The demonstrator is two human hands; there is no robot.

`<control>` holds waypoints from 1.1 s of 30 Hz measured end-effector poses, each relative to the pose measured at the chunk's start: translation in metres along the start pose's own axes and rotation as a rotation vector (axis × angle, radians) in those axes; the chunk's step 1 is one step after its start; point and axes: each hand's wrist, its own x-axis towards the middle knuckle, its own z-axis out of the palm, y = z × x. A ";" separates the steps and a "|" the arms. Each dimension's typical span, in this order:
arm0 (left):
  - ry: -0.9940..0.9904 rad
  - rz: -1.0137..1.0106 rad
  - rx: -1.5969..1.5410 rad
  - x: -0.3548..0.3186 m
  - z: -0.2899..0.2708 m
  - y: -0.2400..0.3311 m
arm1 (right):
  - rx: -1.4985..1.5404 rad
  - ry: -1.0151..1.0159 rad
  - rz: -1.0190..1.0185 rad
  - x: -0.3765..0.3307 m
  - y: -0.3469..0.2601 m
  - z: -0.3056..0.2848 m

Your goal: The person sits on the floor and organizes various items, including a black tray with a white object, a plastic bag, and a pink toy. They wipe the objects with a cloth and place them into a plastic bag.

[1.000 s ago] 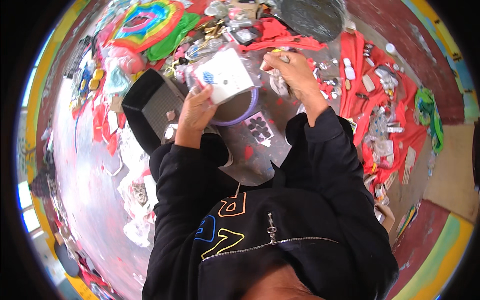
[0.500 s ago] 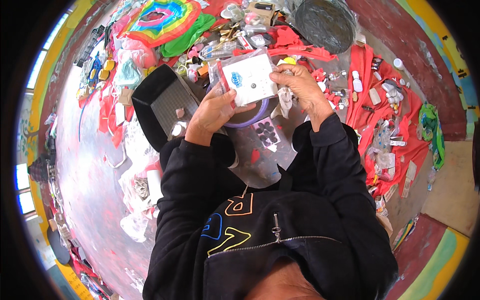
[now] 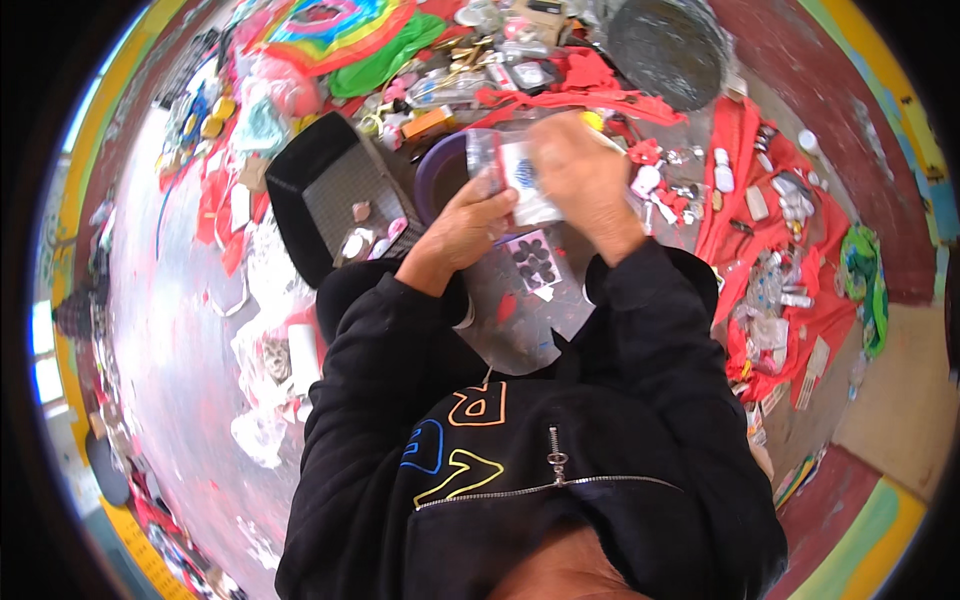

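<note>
My left hand (image 3: 462,228) is closed on the near edge of a clear plastic bag (image 3: 484,152) with a red strip. Inside the bag is a white card (image 3: 522,188) with a blue print. My right hand (image 3: 585,178) is over the card's right side, smeared by motion, so its fingers cannot be made out and part of the card is hidden. Beneath the bag stands a purple basin (image 3: 428,188), partly covered by my hands. Nearer me on the floor lies a pale pack of dark round pieces (image 3: 533,262).
A black basket (image 3: 290,205) holding a few small items stands left of the basin. Red cloth (image 3: 715,215) with scattered bottles and plastic pieces spreads to the right. At the back are a dark round tub (image 3: 668,55), a rainbow-coloured ring (image 3: 345,40) and a heap of mixed goods.
My right hand has swung left across the card. The bag is turned, so less of the card's face shows. A pale crumpled piece below my right hand is no longer visible.
</note>
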 end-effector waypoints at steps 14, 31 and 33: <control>0.662 0.369 -0.093 -0.149 -0.202 0.106 | 0.319 -0.315 0.550 0.002 -0.006 -0.014; 1.050 0.101 -0.520 -0.059 -0.358 -0.046 | 0.263 -0.583 0.474 -0.006 -0.016 0.030; 1.045 0.042 -0.595 -0.048 -0.380 -0.068 | 0.251 -0.614 0.442 -0.003 -0.018 0.032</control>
